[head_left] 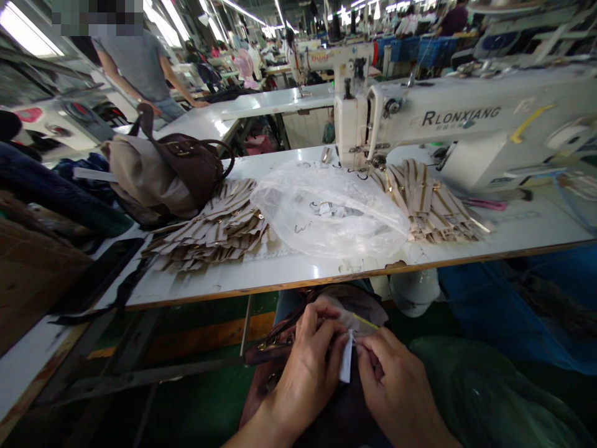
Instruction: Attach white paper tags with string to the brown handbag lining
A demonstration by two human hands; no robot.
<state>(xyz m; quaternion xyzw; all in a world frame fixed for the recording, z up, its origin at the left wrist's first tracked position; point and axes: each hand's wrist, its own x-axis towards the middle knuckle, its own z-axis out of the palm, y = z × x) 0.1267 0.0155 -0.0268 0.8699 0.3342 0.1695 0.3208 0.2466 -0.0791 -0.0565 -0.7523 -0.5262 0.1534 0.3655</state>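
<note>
A dark brown handbag (259, 398) lies on my lap below the table edge, its beige lining (368, 298) turned up. Between the fingers of my left hand (310, 354) a small white label (346, 361) is pinched, its lower end hanging free. My right hand (396, 376) is closed in a pinch close beside the label's upper end; what its fingertips hold is too small to make out. A thin yellow strip (365, 321) runs across the lining just above both hands.
On the white table (298, 274) lie a clear plastic bag (284, 218) with white pieces in it, stacked beige zipper strips (209, 233), more zipper strips (433, 205) and another brown handbag (186, 165). A sewing machine (420, 118) stands at right. A person (135, 68) stands behind.
</note>
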